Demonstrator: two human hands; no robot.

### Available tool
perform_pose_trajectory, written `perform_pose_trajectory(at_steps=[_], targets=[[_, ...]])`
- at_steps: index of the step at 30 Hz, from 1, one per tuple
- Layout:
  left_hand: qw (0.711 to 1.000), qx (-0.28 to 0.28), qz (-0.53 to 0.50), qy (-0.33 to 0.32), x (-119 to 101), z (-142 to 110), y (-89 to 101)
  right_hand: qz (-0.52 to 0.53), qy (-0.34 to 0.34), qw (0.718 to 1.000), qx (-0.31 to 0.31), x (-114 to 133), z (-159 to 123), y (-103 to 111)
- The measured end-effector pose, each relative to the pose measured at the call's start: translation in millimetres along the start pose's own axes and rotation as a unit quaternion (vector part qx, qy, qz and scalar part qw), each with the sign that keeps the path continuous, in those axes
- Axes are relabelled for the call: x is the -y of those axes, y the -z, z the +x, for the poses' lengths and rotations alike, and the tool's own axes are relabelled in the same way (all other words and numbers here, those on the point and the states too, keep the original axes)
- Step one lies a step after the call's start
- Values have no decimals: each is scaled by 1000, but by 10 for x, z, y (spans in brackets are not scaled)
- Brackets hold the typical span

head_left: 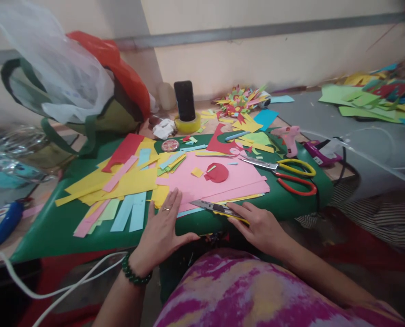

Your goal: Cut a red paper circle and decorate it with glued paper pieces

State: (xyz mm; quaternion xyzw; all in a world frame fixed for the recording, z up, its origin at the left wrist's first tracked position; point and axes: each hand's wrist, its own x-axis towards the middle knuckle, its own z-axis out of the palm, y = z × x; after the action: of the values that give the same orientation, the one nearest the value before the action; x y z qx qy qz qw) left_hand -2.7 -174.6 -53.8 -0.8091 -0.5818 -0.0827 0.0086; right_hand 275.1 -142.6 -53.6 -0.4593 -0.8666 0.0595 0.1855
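My left hand [164,222] rests with fingers stretched out over the near left edge of a pink sheet of paper [182,175]. In my right hand [258,225] is a utility knife [219,209], gripped by its handle near the green work surface's front edge. Its blade points left across the pink sheet's near edge, toward my left fingers. On the sheet lies a red paper circle [217,173] with small paper scraps. Scissors [277,168] with yellow and red handles lie partly open to the right, above my right hand.
Yellow paper strips [134,181] and blue strips [137,211] spread left. A pink glue gun [288,138] sits back right. Behind, a phone [184,101] stands in a yellow tape roll [187,124]. A stuffed bag [113,111] fills the back left; a white cable [69,288] crosses front left.
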Motion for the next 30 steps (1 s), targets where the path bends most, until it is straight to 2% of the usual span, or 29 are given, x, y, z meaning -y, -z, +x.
perform_pose_trajectory(at_steps=[4, 11, 17, 22, 26, 30], targets=[[1000, 12, 20, 6, 84, -67, 20, -1, 10, 1000, -7, -5, 5, 3], [999, 19, 39, 28, -12, -64, 16, -11, 25, 1000, -10, 46, 23, -24], [998, 24, 38, 32, -29, -52, 20, 1, 14, 999, 37, 150, 70, -41], [999, 23, 17, 16, 61, -87, 26, -1, -1, 998, 56, 186, 104, -35], [998, 36, 27, 37, 173, -138, 54, -5, 5, 999, 54, 167, 103, -25], [998, 45, 31, 42, 187, -151, 62, -7, 7, 999, 50, 159, 104, -19]])
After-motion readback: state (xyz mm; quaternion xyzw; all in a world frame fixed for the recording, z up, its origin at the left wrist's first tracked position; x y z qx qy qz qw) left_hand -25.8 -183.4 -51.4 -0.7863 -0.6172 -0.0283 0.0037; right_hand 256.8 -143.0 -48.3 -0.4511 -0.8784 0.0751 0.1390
